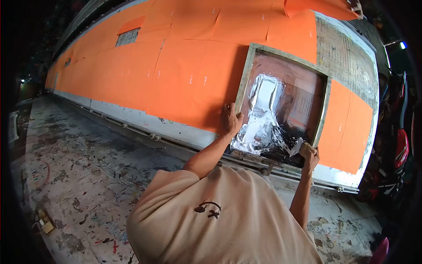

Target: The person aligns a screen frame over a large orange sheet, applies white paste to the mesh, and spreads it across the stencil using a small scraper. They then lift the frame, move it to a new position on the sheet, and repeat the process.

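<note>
A wooden screen-printing frame lies tilted over the orange sheets on the long table. White ink is smeared over its mesh, with dark patches towards the near end. My left hand is closed on the frame's left rail near the lower corner. At the lower right corner, my right hand has its fingers curled round the right rail. A pale, ink-smeared piece lies beside those fingers; its kind I cannot make out.
Orange sheets cover much of the long table. A bare, stained stretch shows at the right. A rail with small knobs runs along the near edge. The paint-stained floor lies left; a red motorcycle-like object stands right.
</note>
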A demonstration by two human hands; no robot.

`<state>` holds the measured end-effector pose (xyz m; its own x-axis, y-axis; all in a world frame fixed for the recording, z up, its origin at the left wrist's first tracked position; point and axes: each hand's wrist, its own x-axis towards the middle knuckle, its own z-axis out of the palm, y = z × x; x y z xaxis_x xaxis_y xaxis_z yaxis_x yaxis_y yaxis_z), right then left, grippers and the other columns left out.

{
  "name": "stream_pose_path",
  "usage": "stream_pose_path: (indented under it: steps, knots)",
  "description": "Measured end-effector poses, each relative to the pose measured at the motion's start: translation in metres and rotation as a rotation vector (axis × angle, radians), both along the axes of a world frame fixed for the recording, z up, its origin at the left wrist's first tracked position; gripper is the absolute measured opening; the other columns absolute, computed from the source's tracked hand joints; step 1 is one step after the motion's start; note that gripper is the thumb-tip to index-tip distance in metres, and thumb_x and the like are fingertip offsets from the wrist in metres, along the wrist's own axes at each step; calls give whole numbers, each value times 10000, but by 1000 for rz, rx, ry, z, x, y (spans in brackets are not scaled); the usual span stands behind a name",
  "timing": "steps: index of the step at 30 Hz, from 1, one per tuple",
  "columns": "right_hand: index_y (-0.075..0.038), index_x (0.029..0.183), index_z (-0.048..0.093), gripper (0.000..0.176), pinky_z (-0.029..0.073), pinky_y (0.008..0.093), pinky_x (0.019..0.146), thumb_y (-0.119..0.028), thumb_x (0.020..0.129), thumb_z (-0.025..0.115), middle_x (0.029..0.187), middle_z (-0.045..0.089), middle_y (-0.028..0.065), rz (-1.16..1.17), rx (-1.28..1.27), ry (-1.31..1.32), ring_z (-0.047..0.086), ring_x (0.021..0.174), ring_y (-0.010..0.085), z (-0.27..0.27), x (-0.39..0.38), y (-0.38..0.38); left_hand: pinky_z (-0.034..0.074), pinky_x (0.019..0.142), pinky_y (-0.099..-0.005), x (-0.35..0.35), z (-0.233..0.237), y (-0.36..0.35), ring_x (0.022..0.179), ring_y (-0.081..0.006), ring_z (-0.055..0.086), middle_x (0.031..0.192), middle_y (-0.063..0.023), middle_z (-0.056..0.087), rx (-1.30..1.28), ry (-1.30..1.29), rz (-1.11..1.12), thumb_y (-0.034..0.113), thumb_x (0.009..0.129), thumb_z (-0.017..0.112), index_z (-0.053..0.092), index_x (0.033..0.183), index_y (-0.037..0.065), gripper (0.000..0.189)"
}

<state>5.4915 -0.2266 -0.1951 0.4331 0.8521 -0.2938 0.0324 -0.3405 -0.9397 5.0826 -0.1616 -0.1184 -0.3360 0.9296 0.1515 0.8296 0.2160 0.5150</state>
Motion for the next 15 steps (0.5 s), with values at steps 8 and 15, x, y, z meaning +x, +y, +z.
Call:
stream_pose_path:
  steps: [8, 15]
  knots:
    - [-177, 935, 803, 237, 290, 619, 1116, -112, 870, 585, 931, 735, 101, 980, 234, -955, 684, 901, 318, 130, -174, 154, 436, 828, -538, 0, -2, -3, 988, -454, 537, 1069, -258, 538, 32, -9, -32, 223, 821, 746, 490, 1146, -6, 473]
    - [-106, 1001, 685, 140, 477, 453, 763, -129, 867, 651, 895, 628, 94, 608, 618, -1042, 588, 810, 309, 93, -242, 181, 463, 820, -522, -3, 5, 1, 996, -458, 546, 1050, -267, 544, -24, -85, -8, 203, 815, 749, 501, 1129, -2, 449]
